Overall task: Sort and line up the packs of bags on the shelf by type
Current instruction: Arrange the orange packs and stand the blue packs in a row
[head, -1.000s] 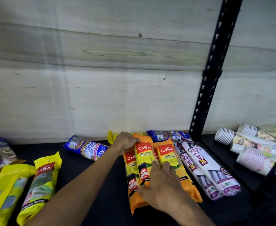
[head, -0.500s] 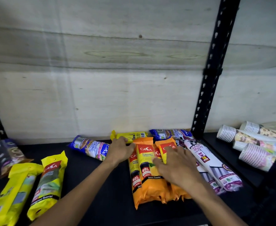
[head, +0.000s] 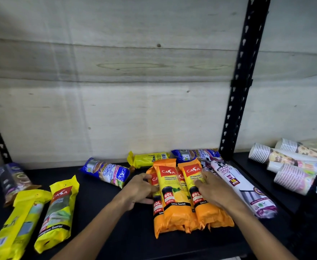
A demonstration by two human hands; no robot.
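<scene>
Several orange CASA garbage bag packs [head: 174, 196] lie side by side and partly overlapping in the middle of the black shelf [head: 105, 231]. My left hand [head: 139, 190] grips the left edge of this orange group, thumb above and fingers curled below. My right hand [head: 212, 190] rests flat on the rightmost orange pack, fingers fairly straight. Two white drawstring bag packs [head: 242, 192] lie just right of the orange ones. Two yellow CASA packs [head: 58, 212] lie at the front left. A blue pack [head: 107, 172] lies behind my left hand.
A yellow pack [head: 148, 159] and another blue pack [head: 193, 154] lie against the back wall. A dark pack [head: 13, 181] lies far left. A black upright post [head: 242, 81] divides the shelf; sleeves of paper cups [head: 285, 162] lie beyond it.
My left hand slid from the far end of the orange packs down to their left side. My right hand moved up onto the right pack. The orange packs now lie closer together.
</scene>
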